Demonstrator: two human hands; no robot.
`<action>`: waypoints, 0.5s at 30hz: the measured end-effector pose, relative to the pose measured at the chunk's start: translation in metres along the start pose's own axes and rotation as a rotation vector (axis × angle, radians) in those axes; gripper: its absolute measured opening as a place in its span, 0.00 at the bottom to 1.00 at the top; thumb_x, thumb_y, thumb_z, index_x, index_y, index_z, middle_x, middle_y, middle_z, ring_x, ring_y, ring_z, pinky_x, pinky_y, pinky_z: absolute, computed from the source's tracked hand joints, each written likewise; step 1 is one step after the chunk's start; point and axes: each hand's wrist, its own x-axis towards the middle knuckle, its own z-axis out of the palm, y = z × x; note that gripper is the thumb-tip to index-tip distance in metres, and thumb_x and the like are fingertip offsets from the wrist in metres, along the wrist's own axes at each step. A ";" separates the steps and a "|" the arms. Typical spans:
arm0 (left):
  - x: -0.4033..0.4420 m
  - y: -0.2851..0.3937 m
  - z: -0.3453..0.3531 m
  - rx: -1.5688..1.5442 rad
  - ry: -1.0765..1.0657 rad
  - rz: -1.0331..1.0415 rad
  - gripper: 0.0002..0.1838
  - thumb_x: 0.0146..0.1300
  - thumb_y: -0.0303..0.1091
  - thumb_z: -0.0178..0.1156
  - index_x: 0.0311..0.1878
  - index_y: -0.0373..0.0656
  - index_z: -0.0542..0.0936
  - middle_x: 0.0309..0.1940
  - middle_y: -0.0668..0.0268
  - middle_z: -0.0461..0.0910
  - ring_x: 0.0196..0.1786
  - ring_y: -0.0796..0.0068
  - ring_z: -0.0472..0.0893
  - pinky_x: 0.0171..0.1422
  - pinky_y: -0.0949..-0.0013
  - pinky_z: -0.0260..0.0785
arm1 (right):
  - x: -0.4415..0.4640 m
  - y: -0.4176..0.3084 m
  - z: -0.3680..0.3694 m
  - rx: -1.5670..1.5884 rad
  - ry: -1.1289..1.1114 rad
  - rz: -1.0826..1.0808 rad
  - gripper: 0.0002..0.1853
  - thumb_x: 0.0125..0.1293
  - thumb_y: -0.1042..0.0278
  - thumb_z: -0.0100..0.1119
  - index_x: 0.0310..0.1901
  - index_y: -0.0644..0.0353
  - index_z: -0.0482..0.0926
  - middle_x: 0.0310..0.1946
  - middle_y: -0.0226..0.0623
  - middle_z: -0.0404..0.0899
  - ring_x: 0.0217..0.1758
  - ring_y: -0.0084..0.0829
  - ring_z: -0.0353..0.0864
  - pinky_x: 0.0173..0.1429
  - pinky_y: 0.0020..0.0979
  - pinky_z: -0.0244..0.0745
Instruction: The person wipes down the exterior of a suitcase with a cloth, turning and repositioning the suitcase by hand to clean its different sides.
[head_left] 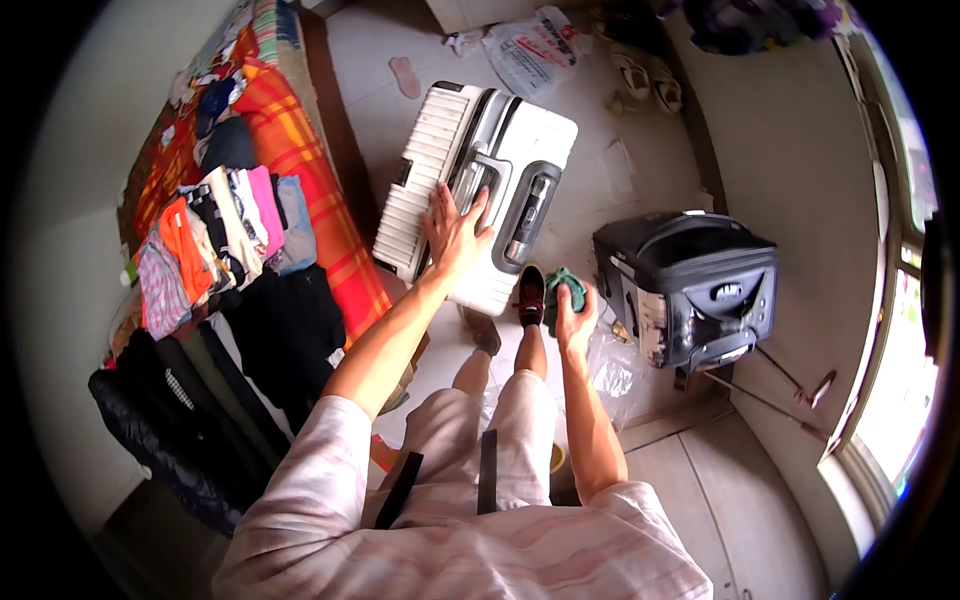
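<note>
- From where I stood, the work in hand seemed to be at the white suitcase (530,135), which sat slantwise on the tiled floor (595,180) just ahead of the person's feet.
- The left hand (460,240) lay open on that case, fingers spread, the fingertips at the base of its grey handle (490,165); it looked more like steadying or feeling the shell than gripping it.
- The right hand (576,320) was closed around a bunched green cloth (562,298), held clear of the white suitcase, above the floor near a dark red shoe (531,292).
- To my eye, bringing the cloth to the shell would have called for a short reach across with the right hand, while the left held the case from sliding.
- A black suitcase (700,250) stood off to the right near the wall, with crumpled clear plastic (612,385) beside it.
- On the left, folded clothes (240,220) lay stacked beside an orange checked blanket (300,165), with dark garments (270,330) spread below.
- As for writing, a white plastic bag (530,52) on the floor beyond the white suitcase bore red lettering, too small and creased for me to read.
- The black suitcase had an oval badge (727,293) on its front, but I could make out no name there. Nor could I read any brand on the white one.
</note>
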 end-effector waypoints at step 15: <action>-0.032 -0.003 -0.010 -0.004 -0.095 0.321 0.36 0.62 0.43 0.68 0.74 0.69 0.69 0.80 0.43 0.46 0.81 0.42 0.50 0.75 0.26 0.42 | 0.083 -0.037 -0.014 0.153 0.250 -0.070 0.15 0.64 0.60 0.70 0.44 0.63 0.82 0.39 0.43 0.82 0.45 0.37 0.80 0.54 0.34 0.75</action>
